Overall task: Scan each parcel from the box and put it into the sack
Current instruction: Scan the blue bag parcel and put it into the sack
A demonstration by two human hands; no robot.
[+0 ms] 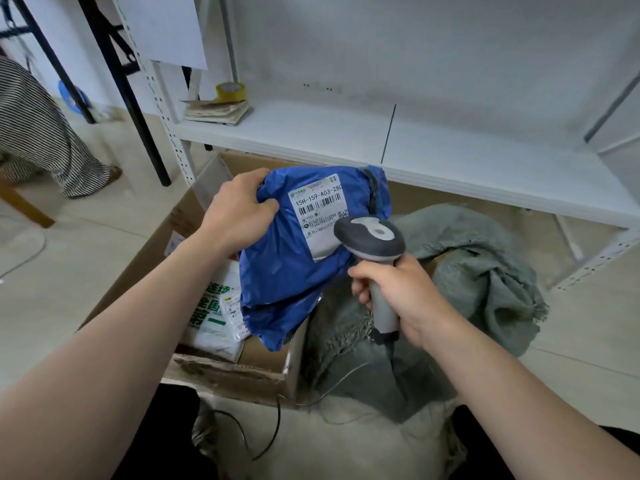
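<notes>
My left hand grips the upper left edge of a blue plastic parcel, held up over the open cardboard box. A white label with a barcode faces me on the parcel. My right hand grips the handle of a grey barcode scanner, whose head sits just below and right of the label. White parcels with green print lie inside the box. The grey-green woven sack lies crumpled to the right of the box.
A white metal shelf runs above the box and sack, with a yellow tape roll and a stack of papers at its left end. A person in striped clothing sits at far left. A black cable trails on the floor.
</notes>
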